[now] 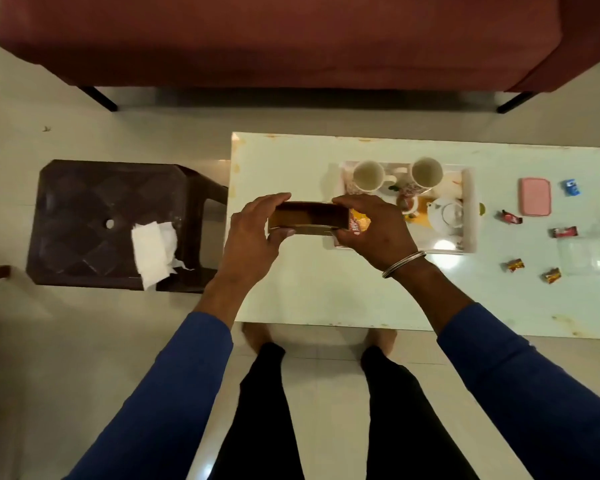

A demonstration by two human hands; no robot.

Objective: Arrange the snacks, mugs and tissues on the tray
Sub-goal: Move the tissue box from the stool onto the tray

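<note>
Above the worktop's left half, both hands, left and right, pinch the ends of an open brown box held just beside the tray's left edge. Tilted, it could knock the nearer mug, and the tissues sit on the stool, where a careless grab might drop them
</note>
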